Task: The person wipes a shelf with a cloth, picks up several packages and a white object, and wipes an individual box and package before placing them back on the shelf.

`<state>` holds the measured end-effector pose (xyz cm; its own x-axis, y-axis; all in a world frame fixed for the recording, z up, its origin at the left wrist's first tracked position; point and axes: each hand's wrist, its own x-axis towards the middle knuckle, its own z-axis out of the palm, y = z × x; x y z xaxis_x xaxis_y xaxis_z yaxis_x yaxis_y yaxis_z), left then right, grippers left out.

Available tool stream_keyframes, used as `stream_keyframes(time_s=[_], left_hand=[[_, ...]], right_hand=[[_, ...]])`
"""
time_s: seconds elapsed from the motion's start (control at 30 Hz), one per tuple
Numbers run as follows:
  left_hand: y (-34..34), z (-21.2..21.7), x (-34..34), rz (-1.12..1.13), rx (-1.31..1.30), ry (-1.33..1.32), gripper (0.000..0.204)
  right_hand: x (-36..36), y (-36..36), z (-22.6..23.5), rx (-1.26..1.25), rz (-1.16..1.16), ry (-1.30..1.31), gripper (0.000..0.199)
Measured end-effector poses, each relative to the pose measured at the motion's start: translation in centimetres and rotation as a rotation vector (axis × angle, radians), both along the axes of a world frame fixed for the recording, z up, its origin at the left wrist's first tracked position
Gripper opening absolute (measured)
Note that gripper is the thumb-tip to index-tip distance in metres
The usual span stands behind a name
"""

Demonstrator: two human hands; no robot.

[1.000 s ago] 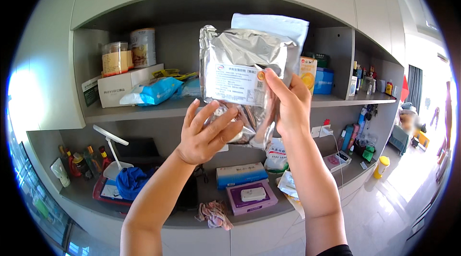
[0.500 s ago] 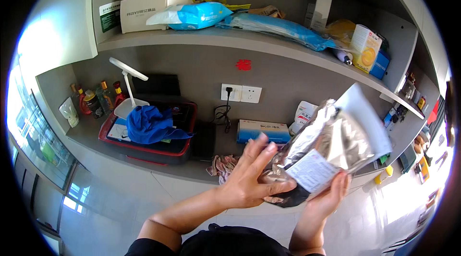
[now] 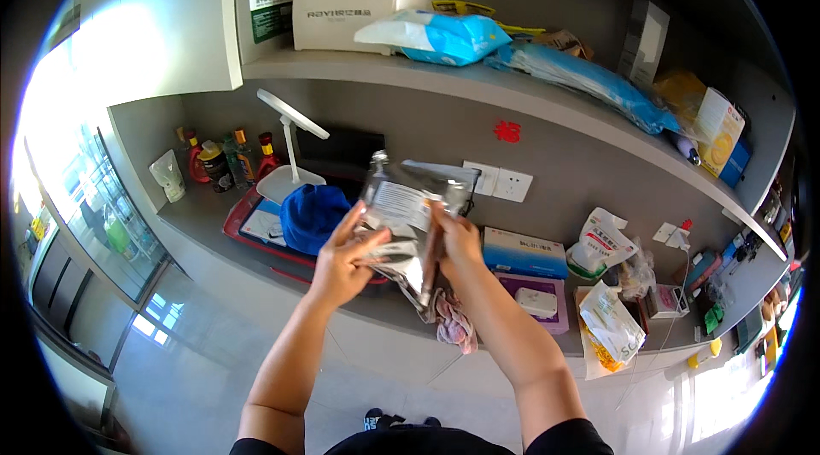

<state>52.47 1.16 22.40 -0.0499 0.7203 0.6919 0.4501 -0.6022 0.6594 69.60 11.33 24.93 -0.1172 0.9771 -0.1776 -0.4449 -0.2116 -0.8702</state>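
Both hands hold a shiny silver foil bag (image 3: 401, 203) with a white printed label, over the counter's front. My left hand (image 3: 342, 259) grips its lower left side, thumb across the front. My right hand (image 3: 457, 242) closes on its right edge; some of those fingers are hidden behind the bag. A bunched blue cloth (image 3: 309, 218) lies just beyond my left hand on a dark case with red trim (image 3: 239, 218). Below the bag, a pink patterned rag (image 3: 454, 323) hangs at the counter's edge.
A white desk lamp (image 3: 290, 135) and several bottles (image 3: 243, 156) stand at the left. To the right are a blue-white box (image 3: 524, 254), a purple box (image 3: 555, 306) and packets (image 3: 611, 318). Overhead, the shelf (image 3: 453, 84) carries a wipes pack (image 3: 448, 37) and boxes.
The foil bag has moved left and farther in, away from the right side, and has turned. Both hands moved with it, and the view has shifted, showing more items on the right.
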Motion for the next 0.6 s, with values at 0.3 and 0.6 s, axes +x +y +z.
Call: stream_keyframes(time_s=[0.3, 0.6], left_hand=[[4.7, -1.7, -11.0, 0.533, -0.215, 0.353, 0.041], [4.1, 1.2, -8.8, 0.522, -0.29, 0.596, 0.064]], right_hand=[[-9.0, 7.2, -4.9, 0.525, 0.021, -1.134, 0.069], [-5.3, 5.5, -5.8, 0.723, 0.286, -1.368, 0.057]])
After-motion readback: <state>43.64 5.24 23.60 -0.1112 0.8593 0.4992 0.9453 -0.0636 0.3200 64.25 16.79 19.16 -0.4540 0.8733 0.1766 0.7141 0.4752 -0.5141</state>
